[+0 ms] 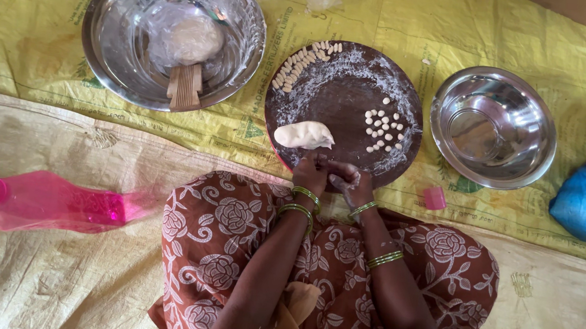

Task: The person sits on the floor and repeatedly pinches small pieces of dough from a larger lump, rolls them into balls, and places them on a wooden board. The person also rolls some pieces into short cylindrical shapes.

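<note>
The left hand [311, 174] and right hand [350, 183], fingers curled and pressed together, meet at the near edge of the floured round board [337, 93], just beside the dough lump [303, 135], with small dough pieces [384, 129] farther right.

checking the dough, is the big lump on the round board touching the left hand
Apart: the head view shows dark board between the dough lump and the left hand.

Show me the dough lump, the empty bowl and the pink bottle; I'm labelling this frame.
Dough lump [303, 135], head view: middle of the lump on the round board.
Empty bowl [493, 127], head view: bare bottom of the bowl.
Pink bottle [35, 200], head view: middle of its body.
</note>
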